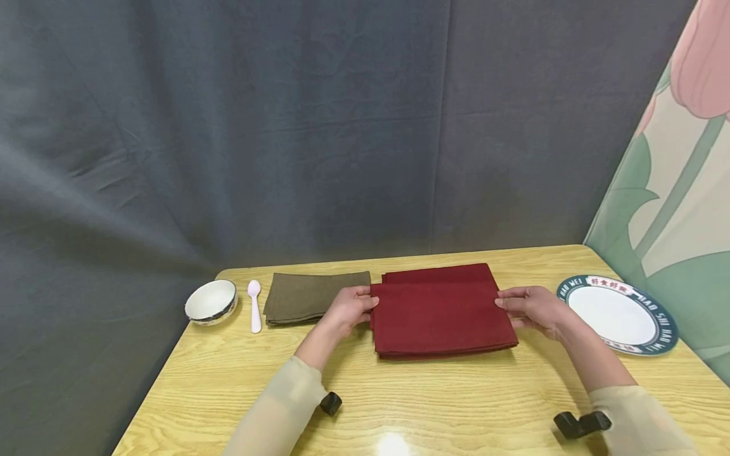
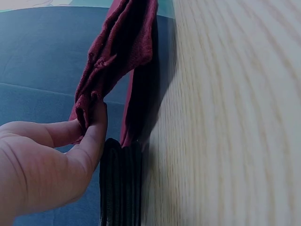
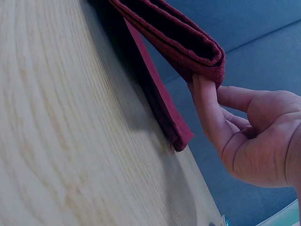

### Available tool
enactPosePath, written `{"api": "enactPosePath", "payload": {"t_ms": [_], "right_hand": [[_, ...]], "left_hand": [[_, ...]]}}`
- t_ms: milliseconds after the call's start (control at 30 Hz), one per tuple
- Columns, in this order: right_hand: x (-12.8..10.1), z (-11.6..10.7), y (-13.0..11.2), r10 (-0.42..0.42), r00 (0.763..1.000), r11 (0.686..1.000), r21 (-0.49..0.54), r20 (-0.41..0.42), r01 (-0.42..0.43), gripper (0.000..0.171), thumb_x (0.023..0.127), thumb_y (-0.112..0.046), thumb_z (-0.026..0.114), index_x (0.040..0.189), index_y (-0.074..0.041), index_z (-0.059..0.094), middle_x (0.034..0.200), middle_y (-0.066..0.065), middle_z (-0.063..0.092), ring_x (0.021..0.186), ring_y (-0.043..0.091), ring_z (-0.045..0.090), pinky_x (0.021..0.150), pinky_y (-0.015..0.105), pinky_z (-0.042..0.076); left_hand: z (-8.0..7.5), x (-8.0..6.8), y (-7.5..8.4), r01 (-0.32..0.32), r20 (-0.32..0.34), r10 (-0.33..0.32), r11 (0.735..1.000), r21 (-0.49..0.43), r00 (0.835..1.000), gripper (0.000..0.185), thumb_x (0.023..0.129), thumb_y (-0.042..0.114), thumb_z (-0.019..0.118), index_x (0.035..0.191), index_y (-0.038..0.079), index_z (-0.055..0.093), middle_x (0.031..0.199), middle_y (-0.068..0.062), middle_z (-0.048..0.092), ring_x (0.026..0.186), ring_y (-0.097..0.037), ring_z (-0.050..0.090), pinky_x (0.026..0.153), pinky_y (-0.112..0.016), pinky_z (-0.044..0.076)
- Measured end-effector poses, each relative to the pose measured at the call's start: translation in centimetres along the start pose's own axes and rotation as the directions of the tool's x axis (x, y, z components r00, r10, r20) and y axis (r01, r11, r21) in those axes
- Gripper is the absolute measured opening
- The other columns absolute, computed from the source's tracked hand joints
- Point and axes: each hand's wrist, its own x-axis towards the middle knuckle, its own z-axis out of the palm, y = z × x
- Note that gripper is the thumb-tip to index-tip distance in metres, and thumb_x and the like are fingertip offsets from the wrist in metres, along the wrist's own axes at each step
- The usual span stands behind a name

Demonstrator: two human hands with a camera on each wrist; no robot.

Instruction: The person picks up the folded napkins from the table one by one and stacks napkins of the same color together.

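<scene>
1. Pale sleeves [image 1: 274,411] fill the lower edge of the head view, each with a black wrist mount [image 1: 582,423] on the wooden table [image 1: 433,405].
2. Centre of that frame: a dark red cloth napkin [image 1: 441,313], folded into a thick rectangle of several layers, lies on the table with a back layer showing above its upper edge.
3. At the napkin's left edge, the left hand [image 1: 350,308] pinches the fold between thumb and fingers [image 2: 96,127]; the edge is lifted off the wood and bunched.
4. At the right edge, the right hand [image 1: 530,308] pinches the fold likewise, and the layers show a neat rounded hem over the thumb [image 3: 207,110].
5. Left of centre lie an olive-brown folded napkin [image 1: 313,296], a white spoon [image 1: 254,305] and a white bowl [image 1: 211,301].
6. At the right rests a blue-rimmed lettered plate [image 1: 618,313].
</scene>
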Motion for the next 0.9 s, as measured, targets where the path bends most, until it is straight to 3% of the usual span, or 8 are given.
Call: {"api": "enactPosePath", "payload": {"t_ms": [367,900], "right_hand": [[0.6,-0.5,-0.2,0.000,1.000,1.000,0.008,-0.019,0.000,0.055,0.101,-0.013,0.063,0.138,0.022,0.042,0.099,0.004,0.073,0.087,0.016,0.072,0.076,0.035,0.061],[1.7,-1.6,0.0,-0.011,1.000,0.998,0.060,0.001,0.011,0.053,0.102,-0.009,0.061,0.138,0.023,0.039,0.098,0.003,0.073,0.086,0.016,0.073,0.077,0.036,0.060]], "left_hand": [[0.3,0.4,1.0,0.000,-0.013,0.000,0.999,0.040,1.000,0.056,0.101,0.006,0.061,0.151,-0.008,0.039,0.151,-0.029,0.041,0.136,-0.039,0.046,0.106,-0.047,0.046],[0.4,2.4,1.2,-0.001,-0.031,0.004,0.997,0.074,1.000,0.050,0.101,0.008,0.063,0.147,-0.003,0.048,0.149,-0.024,0.047,0.132,-0.038,0.052,0.107,-0.048,0.044]]}}
